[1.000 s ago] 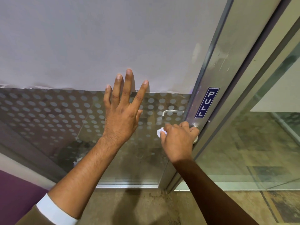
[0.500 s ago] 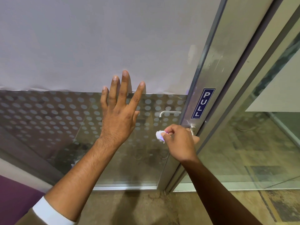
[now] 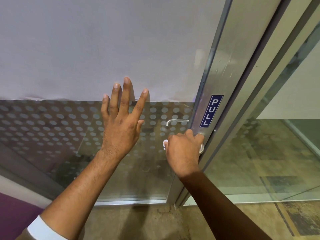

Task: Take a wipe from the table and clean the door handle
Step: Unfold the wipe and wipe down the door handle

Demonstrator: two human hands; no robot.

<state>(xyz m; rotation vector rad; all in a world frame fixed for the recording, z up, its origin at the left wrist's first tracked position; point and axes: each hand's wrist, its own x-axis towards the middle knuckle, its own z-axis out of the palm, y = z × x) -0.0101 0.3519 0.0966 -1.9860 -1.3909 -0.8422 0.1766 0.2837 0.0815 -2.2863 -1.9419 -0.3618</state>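
1. I see a glass door (image 3: 86,135) ahead, its upper pane covered by a pale opaque sheet, with a band of frosted dots below it. The metal stile (image 3: 223,70) runs diagonally at right and carries a blue PULL sticker (image 3: 211,111).
2. Through the glass a second lever handle (image 3: 174,121) shows on the far side, just above the right hand.
3. Left hand (image 3: 121,129) lies flat on the glass, fingers (image 3: 127,94) spread wide, holding nothing; the fingertips overlap the lower edge of the opaque sheet.
4. Right hand (image 3: 183,151) is closed around the door handle (image 3: 201,147) at the stile. It covers nearly all of the handle; only a sliver of metal shows at its right edge.
5. The wipe (image 3: 165,144) is bunched inside that fist, a small white tuft poking out at the left, thumb side.
6. A white cuff (image 3: 41,229) shows at the left wrist. Mottled concrete floor (image 3: 147,222) below.
7. Against half a second ago: the right hand has slid back toward the stile and closed down over the handle, with less of the wipe exposed. Left hand unchanged.
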